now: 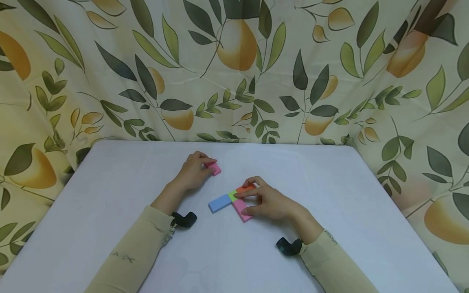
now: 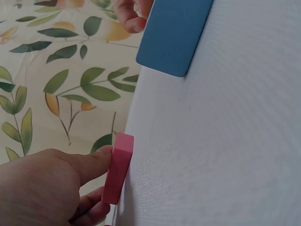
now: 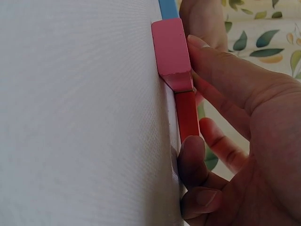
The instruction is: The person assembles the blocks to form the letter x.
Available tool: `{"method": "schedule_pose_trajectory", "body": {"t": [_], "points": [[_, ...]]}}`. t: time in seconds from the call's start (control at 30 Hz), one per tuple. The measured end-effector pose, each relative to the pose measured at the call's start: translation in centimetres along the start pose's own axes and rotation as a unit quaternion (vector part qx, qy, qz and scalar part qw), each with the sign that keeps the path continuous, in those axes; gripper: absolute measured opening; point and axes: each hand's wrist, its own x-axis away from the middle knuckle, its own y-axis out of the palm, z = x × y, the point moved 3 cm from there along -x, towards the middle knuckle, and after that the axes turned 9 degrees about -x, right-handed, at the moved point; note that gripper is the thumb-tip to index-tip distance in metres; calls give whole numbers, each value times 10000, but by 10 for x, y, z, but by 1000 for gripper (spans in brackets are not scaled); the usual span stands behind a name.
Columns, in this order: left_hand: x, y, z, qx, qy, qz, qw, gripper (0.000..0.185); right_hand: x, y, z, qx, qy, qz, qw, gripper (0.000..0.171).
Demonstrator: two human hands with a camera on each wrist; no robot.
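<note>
— Where does the loose pink block (image 1: 214, 168) lie against the left hand (image 1: 193, 171)?

— At its fingertips, on the white table (image 1: 110, 211), up and left of the other pieces. The left wrist view shows the forefinger on one flat side and another finger curled under it, so that grip is pinched on the block.

— And the right hand (image 1: 269, 202)?

— It rests on the cluster near the table's middle. Its fingers curl around the orange block (image 1: 244, 188) and the second pink block (image 1: 242, 210); in the right wrist view the thumb tip presses the orange block's end and a long finger lies along the pink one. That grip is closed on those two.

— What else belongs to the cluster?

— A small green piece (image 1: 232, 195) at the centre, with a blue block (image 1: 220, 202) running out to the left, touching it.

— Shapes and surfaces?

— Flat rectangular slabs with rounded corners, matte, plain colours. The table covering looks like finely woven white cloth. Behind hangs a curtain (image 1: 234, 69) printed with leaves and pears.
</note>
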Motion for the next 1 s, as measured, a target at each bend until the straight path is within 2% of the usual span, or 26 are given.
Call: {"method": "schedule_pose_trajectory", "body": {"t": [0.33,0.67,1.0], "points": [[-1,0,1,30,-35,-69,10000,36,0,0,-1,25,7,-18,10000,48],[0,-2,2,-119,93,-12,9999,35,0,0,-1,28,-12,0,10000,48],[1,-3,3,-14,33,-88,10000,35,0,0,0,-20,80,14,10000,48]]}}
